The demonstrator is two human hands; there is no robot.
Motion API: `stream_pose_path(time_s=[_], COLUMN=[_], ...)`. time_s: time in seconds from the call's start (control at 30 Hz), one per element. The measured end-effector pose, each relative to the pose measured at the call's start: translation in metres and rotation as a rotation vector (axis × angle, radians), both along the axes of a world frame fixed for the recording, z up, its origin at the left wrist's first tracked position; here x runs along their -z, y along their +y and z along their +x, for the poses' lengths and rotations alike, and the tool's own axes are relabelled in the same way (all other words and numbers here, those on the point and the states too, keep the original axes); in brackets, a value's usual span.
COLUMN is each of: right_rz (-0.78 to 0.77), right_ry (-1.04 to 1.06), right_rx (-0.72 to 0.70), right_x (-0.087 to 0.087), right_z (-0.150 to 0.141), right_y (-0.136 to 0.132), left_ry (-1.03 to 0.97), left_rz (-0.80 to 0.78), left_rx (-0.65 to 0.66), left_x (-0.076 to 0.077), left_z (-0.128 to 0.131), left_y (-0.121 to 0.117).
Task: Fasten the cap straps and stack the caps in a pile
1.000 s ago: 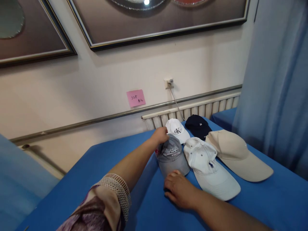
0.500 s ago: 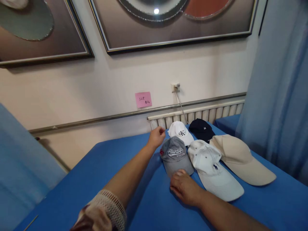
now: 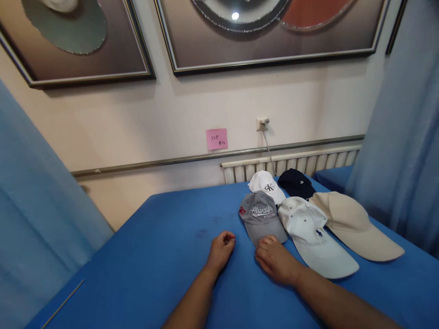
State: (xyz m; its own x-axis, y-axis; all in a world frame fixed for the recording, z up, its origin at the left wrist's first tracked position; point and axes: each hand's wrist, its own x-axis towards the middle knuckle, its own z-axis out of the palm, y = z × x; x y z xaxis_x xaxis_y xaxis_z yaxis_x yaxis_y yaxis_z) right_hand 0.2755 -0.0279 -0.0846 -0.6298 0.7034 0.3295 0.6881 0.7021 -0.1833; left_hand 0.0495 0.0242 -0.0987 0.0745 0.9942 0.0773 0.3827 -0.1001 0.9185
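Note:
My right hand (image 3: 277, 260) rests at the front edge of a grey baseball cap (image 3: 261, 215) with "Always" lettering, its fingers curled over the brim. To the left of that cap, apart from it, my left hand (image 3: 221, 249) hovers low over the blue cloth with its fingers curled in and nothing visible in them. Beside the grey cap lies a pale off-white cap (image 3: 310, 244) with a small dark emblem. Behind it are a white cap (image 3: 262, 182) with black letters and a navy cap (image 3: 295, 183). A beige long-billed cap (image 3: 356, 228) lies farthest right.
Blue cloth (image 3: 154, 256) covers the table, with a thin stick (image 3: 63, 304) at its left edge. Blue curtains hang at the left (image 3: 37, 219) and right (image 3: 401, 151). Behind stand a radiator (image 3: 302, 162), a wall socket (image 3: 262, 124) and a pink note (image 3: 216, 139).
My left hand has come back toward me, from beside the white cap to the cloth left of the grey cap. My right hand stays at the grey brim. The view has shifted left.

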Motion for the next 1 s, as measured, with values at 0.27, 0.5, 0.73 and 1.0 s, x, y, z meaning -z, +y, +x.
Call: stream_pose_path(time_s=[0.27, 0.5, 0.73, 1.0], right_rz=[0.007, -0.002, -0.027, 0.073], right_ry=[-0.005, 0.008, 0.053, 0.361], right_rx=[0.008, 0.005, -0.007, 0.076], right_x=[0.004, 0.006, 0.005, 0.003], right_z=[-0.001, -0.001, 0.001, 0.011], right_y=[-0.002, -0.003, -0.002, 0.001], left_ry=[0.059, 0.06, 0.093, 0.075], left_rz=[0.016, -0.004, -0.019, -0.07], left_rx=[0.098, 0.133, 0.171, 0.17], left_x=[-0.007, -0.006, -0.004, -0.017], left_z=[0.0, -0.004, -0.003, -0.002], left_y=[-0.004, -0.002, -0.001, -0.002])
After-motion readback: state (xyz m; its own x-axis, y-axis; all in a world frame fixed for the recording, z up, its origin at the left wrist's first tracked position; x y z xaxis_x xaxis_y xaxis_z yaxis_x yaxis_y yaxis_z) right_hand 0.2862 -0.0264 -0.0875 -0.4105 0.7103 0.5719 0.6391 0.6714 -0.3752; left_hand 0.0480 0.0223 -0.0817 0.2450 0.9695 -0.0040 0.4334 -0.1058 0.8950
